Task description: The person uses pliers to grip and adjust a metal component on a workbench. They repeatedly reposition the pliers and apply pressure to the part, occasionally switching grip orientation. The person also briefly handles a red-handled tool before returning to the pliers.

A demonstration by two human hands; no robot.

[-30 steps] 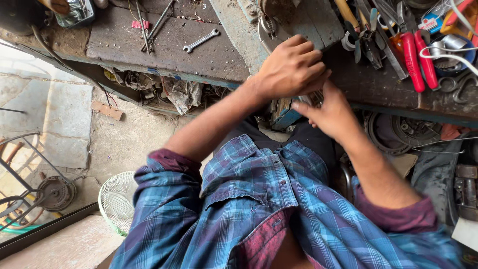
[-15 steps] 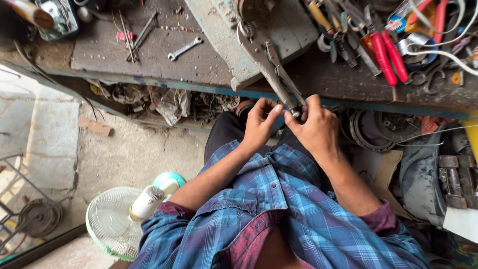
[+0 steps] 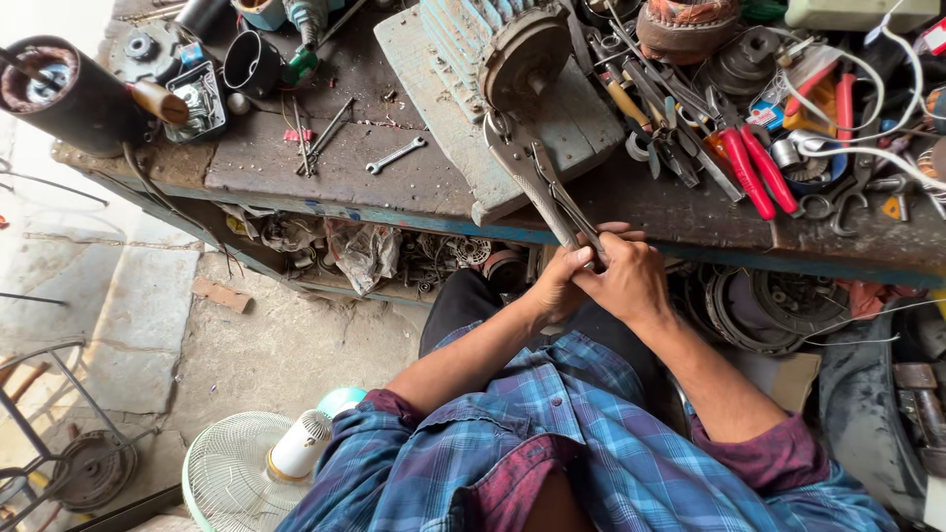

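Observation:
My left hand point(image 3: 557, 286) and my right hand point(image 3: 626, 281) are clasped together around the handles of a large grey metal pliers-like tool point(image 3: 542, 182). Its jaws reach up to the round end cover of a grey finned electric motor point(image 3: 493, 49) lying on a pale block point(image 3: 463, 128) on the workbench point(image 3: 325, 167). Both hands sit just past the bench's front edge, above my lap. Blue plaid sleeves with maroon cuffs cover my arms.
Red-handled pliers point(image 3: 754, 163), screwdrivers and white cables crowd the bench's right side. A small spanner point(image 3: 394, 156) and loose rods lie at mid-left, a dark cylinder point(image 3: 64, 94) at far left. Under the bench are scrap parts; a white fan point(image 3: 251, 468) stands on the concrete floor.
The view has shifted, showing more of the bench top and the motor. Both hands have closed tighter together on the tool's handles, which now point further up toward the motor.

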